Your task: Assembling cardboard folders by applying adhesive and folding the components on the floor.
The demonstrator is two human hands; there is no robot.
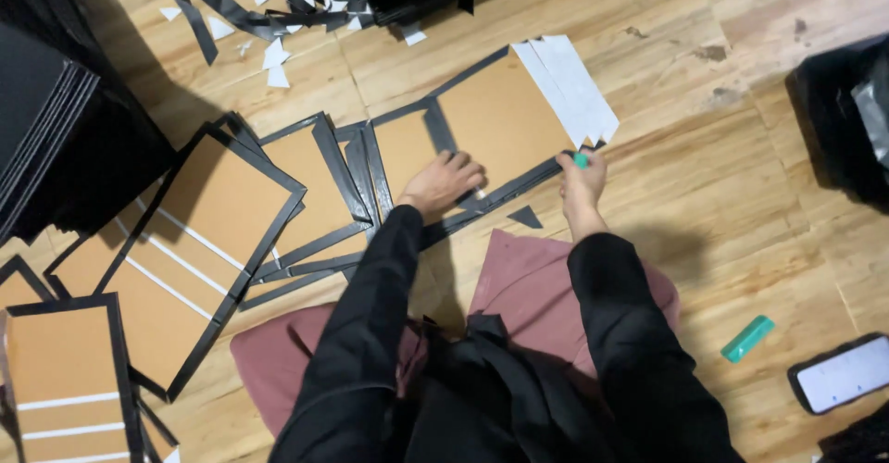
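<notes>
2 hands work at the frame's centre. I see my left hand spread flat, fingers open, pressing on the brown board cover edged in black. My right hand is closed around a small teal cutter at the cover's lower right edge. I judge the cover stiff, light and flat, best held down by palm pressure. Finished covers lie at left; a phone sits lower right.
</notes>
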